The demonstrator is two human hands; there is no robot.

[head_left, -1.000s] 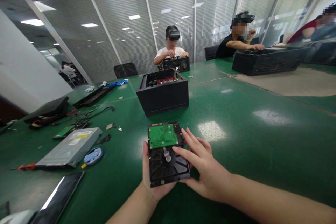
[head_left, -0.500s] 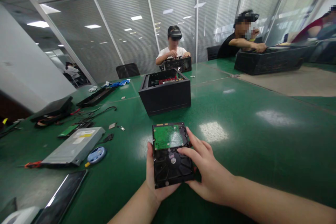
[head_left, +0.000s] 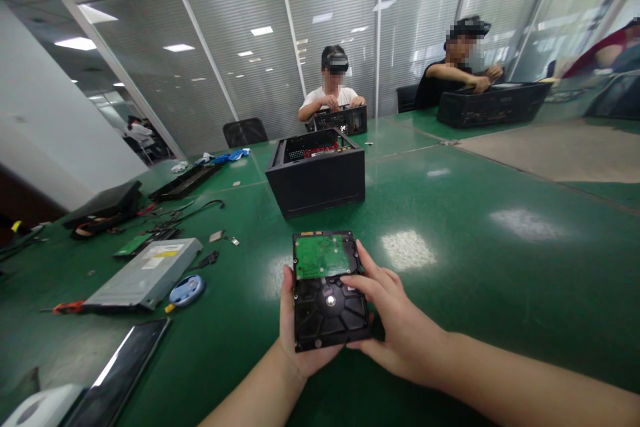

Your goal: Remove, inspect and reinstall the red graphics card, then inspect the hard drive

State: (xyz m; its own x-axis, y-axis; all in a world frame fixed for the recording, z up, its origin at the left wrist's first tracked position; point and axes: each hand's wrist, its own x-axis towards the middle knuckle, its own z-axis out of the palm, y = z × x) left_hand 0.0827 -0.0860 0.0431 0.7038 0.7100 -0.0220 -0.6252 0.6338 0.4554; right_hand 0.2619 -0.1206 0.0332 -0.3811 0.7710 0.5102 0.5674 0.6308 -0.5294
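Observation:
A hard drive (head_left: 330, 310) is held over the near part of the table, its green circuit board facing up and its gold contacts at the far end. My left hand (head_left: 295, 330) cradles it from below, with the thumb along the left edge; the other fingers are hidden beneath. On the right edge, my right hand (head_left: 395, 313) grips the drive, one fingertip resting on its upper face near the board's lower border. Beyond the drive stands a black computer case (head_left: 317, 177), open on top, with red parts inside.
On the left of the green table (head_left: 475, 253) lie an optical drive (head_left: 145, 273), a screwdriver (head_left: 69, 307), a blue round case (head_left: 187, 290), a phone (head_left: 123, 373) and cables. Across the table, one person (head_left: 333, 90) works on a chassis; another (head_left: 450, 73) handles a black case (head_left: 493, 105).
My hands keep the same hold on the hard drive, which has barely shifted. At the far right, the other person's black case has moved left and that person's arms have changed position.

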